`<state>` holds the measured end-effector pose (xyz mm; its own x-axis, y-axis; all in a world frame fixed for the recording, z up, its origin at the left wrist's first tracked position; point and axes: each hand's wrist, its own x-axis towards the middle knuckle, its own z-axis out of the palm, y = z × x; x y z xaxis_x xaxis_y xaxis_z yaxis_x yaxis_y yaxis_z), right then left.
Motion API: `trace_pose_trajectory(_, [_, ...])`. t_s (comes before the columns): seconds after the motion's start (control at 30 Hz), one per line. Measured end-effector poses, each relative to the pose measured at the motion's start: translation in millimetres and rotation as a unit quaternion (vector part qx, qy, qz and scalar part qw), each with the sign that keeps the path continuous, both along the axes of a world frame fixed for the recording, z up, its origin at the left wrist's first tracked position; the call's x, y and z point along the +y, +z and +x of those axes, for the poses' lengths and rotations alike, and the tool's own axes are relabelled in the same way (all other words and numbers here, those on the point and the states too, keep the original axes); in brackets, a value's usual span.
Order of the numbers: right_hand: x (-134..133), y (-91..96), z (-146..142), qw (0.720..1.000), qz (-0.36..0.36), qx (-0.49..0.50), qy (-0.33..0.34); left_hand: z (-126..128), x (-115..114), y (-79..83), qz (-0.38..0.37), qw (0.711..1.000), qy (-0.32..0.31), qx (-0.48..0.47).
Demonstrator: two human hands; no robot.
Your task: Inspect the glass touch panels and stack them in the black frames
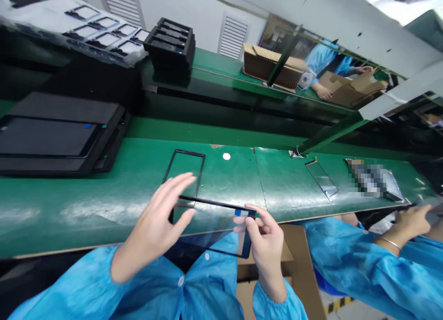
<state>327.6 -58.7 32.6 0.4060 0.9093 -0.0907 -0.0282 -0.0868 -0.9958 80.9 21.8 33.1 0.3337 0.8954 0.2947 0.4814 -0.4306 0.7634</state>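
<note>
I hold a clear glass panel with a black border [214, 227] over the near edge of the green bench [86, 204]. My right hand [265, 237] pinches its right edge, close to a small blue tab [238, 212]. My left hand [162, 214] has its fingers stretched out, with thumb and fingertips steadying the panel's left edge. A second black-bordered glass panel [183, 170] lies flat on the bench just beyond my left hand.
Stacked black trays [58, 135] holding a dark panel sit at the left. More black trays [171, 40] and white trays of parts [100, 29] stand behind. Another glass panel [321, 178] lies right. A co-worker's hand [411, 220] and blue sleeve are at right; cardboard boxes [270, 63] stand far back.
</note>
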Motion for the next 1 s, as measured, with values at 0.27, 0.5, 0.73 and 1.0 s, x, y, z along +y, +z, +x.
trace_pose_trajectory(0.27, [-3.2,-3.5,-9.0,1.0,-0.006,-0.005,0.017,18.6,21.1,7.7,0.084,0.975,-0.188,0.084])
trace_pose_trajectory(0.5, [7.7,-0.4,-8.6,0.989,-0.018,0.023,0.145,20.8,9.4,17.6,-0.055,0.968,-0.237,0.067])
trace_pose_trajectory(0.73, [18.3,-6.7,0.7,0.988,-0.05,0.109,0.095,23.6,-1.9,14.5,-0.396,0.894,-0.094,-0.19])
trace_pose_trajectory(1.0, [17.3,-5.4,-2.2,0.996,-0.043,0.038,0.074,24.6,-14.7,18.1,-0.459,0.845,-0.066,-0.267])
